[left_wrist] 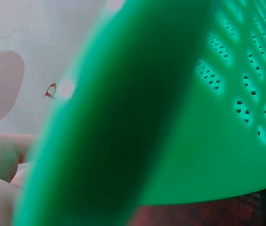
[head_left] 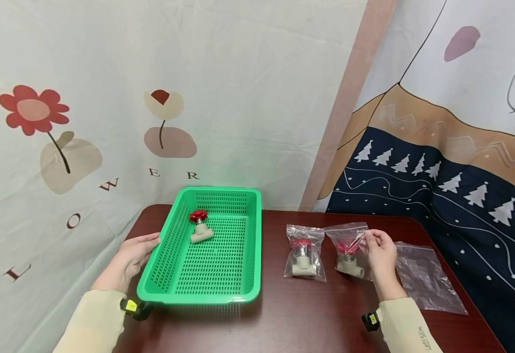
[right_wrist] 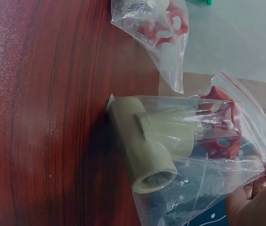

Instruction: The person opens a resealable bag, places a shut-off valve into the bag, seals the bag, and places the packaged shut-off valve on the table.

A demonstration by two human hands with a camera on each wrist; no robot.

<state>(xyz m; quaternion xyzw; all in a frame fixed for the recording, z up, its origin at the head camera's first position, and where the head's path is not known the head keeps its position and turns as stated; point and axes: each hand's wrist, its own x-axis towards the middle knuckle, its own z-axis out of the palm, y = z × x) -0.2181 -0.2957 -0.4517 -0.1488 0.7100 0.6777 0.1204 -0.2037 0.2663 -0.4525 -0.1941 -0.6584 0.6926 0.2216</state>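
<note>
Green basket (head_left: 200, 297) by left edge of tabletop (head_left: 293, 318), left hand (head_left: 135, 251) touching it, fingers fairly straight. Flat bag (head_left: 427, 279) at right edge, apparently unused. Right hand (head_left: 381, 252) pinches zip bag (head_left: 343, 230), valve (head_left: 349, 265) inside, seal unclear; neighbouring bag (head_left: 294, 233) also filled. Loose valve (head_left: 201, 231) in basket: unbagged.

Dark red-brown wood-grain table (head_left: 284, 318) with rounded far corners. Behind its far edge hangs pale, creased fabric (head_left: 257, 98) printed with flowers (head_left: 34, 110) and brown capitals (head_left: 109, 185); beyond its right edge, a navy panel (head_left: 451, 215) bears white fir trees (head_left: 476, 195). Light reflects softly off the table.
</note>
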